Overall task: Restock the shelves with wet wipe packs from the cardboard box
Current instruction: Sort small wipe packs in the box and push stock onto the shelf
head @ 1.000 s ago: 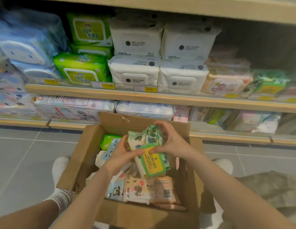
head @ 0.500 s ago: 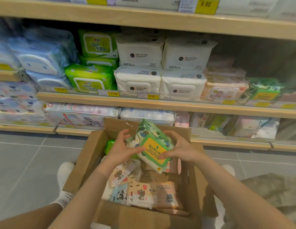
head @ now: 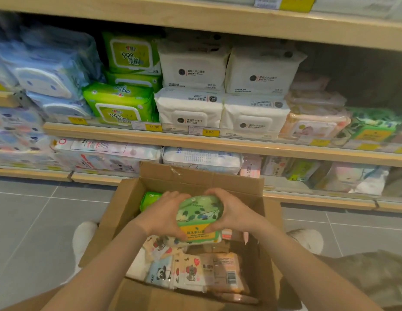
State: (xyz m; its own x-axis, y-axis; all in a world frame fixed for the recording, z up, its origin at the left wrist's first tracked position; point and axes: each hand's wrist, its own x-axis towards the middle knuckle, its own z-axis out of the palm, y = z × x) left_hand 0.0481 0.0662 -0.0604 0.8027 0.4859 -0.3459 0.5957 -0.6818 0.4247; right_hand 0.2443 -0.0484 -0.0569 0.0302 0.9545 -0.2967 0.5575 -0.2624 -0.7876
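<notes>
A green leaf-print wet wipe pack [head: 199,217] with a yellow label hangs above the open cardboard box [head: 119,212] on the floor. My left hand [head: 165,213] grips its left side and my right hand [head: 232,211] grips its right side. Inside the box lie several small packs [head: 191,271] with panda and elephant prints, plus a green pack [head: 149,198] at the back left. Wooden shelves [head: 195,141] ahead carry stacked wipe packs; matching green leaf-print packs [head: 372,126] sit at the right of the middle shelf.
White packs [head: 220,113], bright green packs [head: 121,104] and blue packs [head: 49,75] fill the middle shelf. A dark gap [head: 357,77] lies above the right-hand stacks. Grey tiled floor [head: 38,221] surrounds the box. White-socked feet [head: 83,234] flank it.
Both hands have lifted the green pack a little and turned it from tilted to flat, label toward me. The view has tilted up toward the shelves.
</notes>
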